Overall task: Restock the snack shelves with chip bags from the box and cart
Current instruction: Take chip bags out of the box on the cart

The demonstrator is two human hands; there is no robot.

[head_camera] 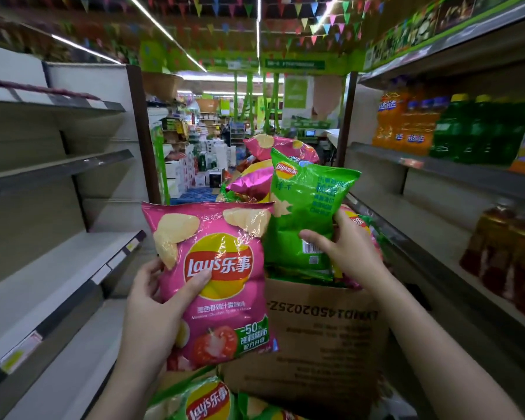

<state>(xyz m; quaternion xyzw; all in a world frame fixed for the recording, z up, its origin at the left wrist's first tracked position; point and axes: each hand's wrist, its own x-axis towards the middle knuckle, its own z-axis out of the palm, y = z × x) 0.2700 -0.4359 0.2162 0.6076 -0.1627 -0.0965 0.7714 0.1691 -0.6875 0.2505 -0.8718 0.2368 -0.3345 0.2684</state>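
Here left hand (158, 301) grips pink chip bag (215, 283), upright, long axis vertical, front facing camera; right hand (350, 250) grips green chip bag (303, 213), upright, tilted slightly right, above box (309, 344).

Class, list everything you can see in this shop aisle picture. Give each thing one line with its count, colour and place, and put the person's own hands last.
pink chip bag: one, pink, held up at centre left
green chip bag: one, green, held above the box, back side showing
cardboard box: one, brown, lower centre
other chip bags: several, pink and green, piled behind the box and at the bottom edge
left shelves: several, grey-white, bare, left side
soda bottles: several, orange and green, upper right shelf
tea bottles: a few, brown, lower right shelf
flags: many, mixed colours, ceiling
left hand: grips the pink chip bag
right hand: grips the green chip bag
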